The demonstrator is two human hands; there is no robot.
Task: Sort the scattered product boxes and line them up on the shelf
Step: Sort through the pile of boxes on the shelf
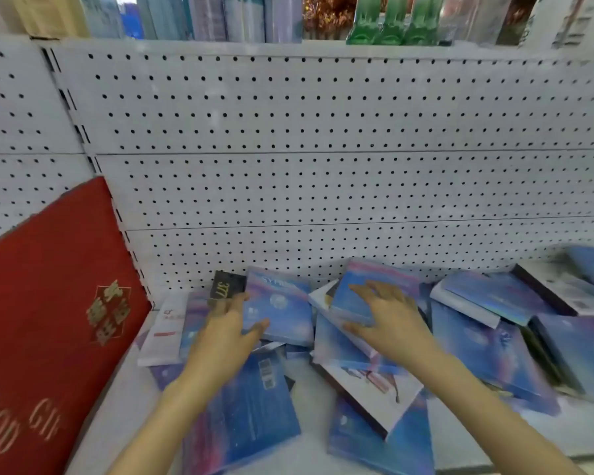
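1. Product boxes, flat blue-and-purple cardboard: about eleven, overlap blocks an exact count. They lie heaped on the white metal shelf.
2. Glossy print; a few show white faces.
3. Left hand, right hand: fingers spread wide over the heap, gripping nothing.
4. One red gift bag, left.

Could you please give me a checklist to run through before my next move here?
1. Right hand flat on tilted blue cardboard box: ok.
2. Left hand hold on blue moon-print box: cannot tell, blurred.
3. Blue boxes lined up on white shelf: not ok, heaped.
4. Small black box clear of left hand: cannot tell.
5. Large red gift box outside the heap: ok.
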